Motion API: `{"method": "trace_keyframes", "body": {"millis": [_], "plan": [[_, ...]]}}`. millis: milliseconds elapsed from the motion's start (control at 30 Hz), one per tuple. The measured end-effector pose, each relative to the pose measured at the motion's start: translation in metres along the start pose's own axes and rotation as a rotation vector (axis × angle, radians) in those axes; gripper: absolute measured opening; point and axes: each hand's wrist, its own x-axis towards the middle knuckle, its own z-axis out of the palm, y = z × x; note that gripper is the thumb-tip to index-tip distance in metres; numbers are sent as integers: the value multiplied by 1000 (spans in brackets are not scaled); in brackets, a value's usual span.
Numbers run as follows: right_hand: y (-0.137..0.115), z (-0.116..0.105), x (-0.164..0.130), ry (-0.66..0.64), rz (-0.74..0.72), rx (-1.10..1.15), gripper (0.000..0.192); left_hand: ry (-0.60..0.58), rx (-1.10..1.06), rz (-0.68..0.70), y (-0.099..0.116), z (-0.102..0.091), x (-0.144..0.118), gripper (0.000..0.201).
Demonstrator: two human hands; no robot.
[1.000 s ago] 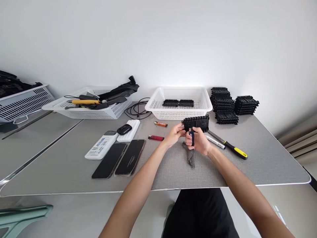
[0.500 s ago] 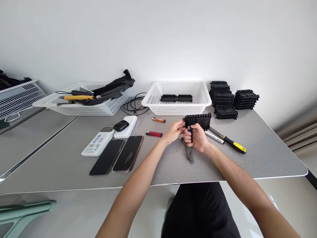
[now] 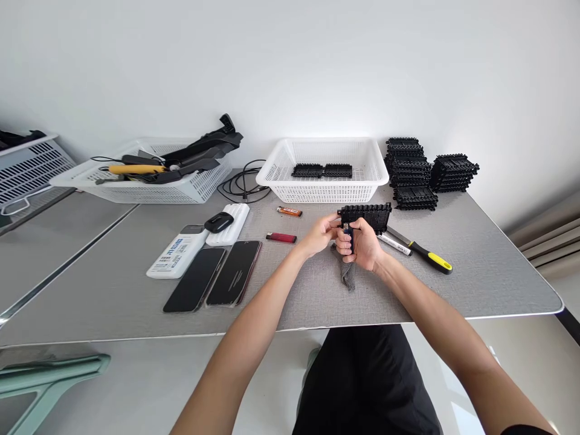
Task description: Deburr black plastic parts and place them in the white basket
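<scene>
While both forearms reach forward over the table, the right hand (image 3: 362,244) is fisted upright around a blue lighter (image 3: 348,232); the left hand (image 3: 319,234) pinches the near left corner of a black ribbed plastic block (image 3: 368,215), just above the lighter's top; a grey cloth (image 3: 347,272) lies beneath the right hand.

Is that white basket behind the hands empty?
No. The white basket holds two flat black parts, side by side on its floor.

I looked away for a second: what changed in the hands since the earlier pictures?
Almost nothing: the right hand still grips the blue lighter under the black part, which the left hand still holds. Only the camera tilted slightly. Nothing was picked up or let go.
</scene>
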Motion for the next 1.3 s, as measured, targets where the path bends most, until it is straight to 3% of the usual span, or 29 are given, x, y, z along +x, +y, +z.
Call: {"method": "trace_keyframes", "body": {"millis": [367, 667, 1300], "plan": [[-2, -2, 0, -3, 16, 51, 23, 1, 28, 8, -2, 1, 0, 50], [-10, -6, -4, 0, -1, 147, 23, -1, -71, -34, -2, -3, 0, 53], [-34, -20, -19, 128, -104, 167, 25, 45, -134, 4, 2, -18, 0, 57]]}}
